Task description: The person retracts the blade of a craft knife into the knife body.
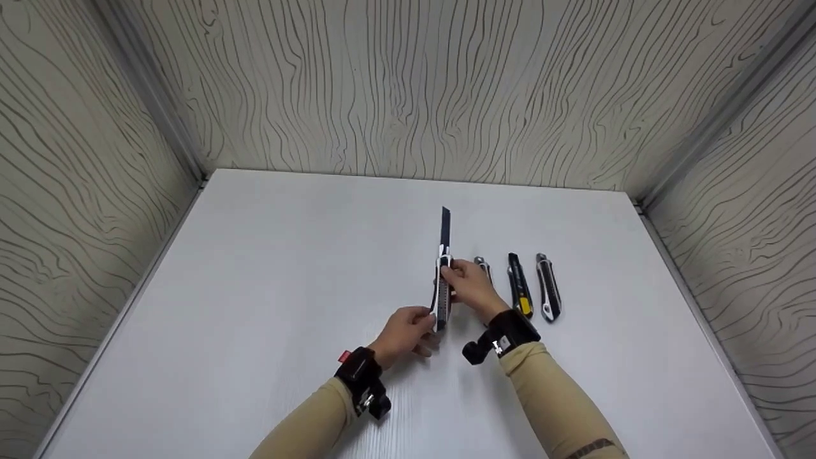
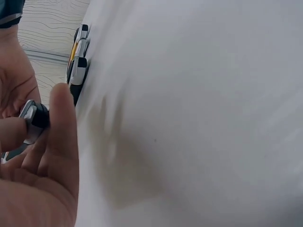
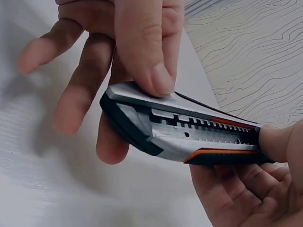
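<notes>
A silver-and-black snap-off utility knife (image 1: 442, 299) with orange trim is held above the white table, its long dark blade (image 1: 445, 226) extended and pointing away from me. My left hand (image 1: 401, 333) pinches the tail end between thumb and finger; in the right wrist view its other fingers (image 3: 78, 94) are spread below. Farther up the handle, my right hand (image 1: 475, 287) grips the knife from the right, its thumb (image 3: 279, 144) over the slider area. The left wrist view shows only the knife's tail end (image 2: 35, 120); the blade is hidden there.
Three more utility knives lie to the right on the table (image 1: 287, 255): one partly hidden (image 1: 481, 262) behind my right hand, a black-and-yellow one (image 1: 519, 287), and a silver-and-black one (image 1: 548, 290). Wood-patterned walls (image 1: 395, 89) enclose the table's back and sides.
</notes>
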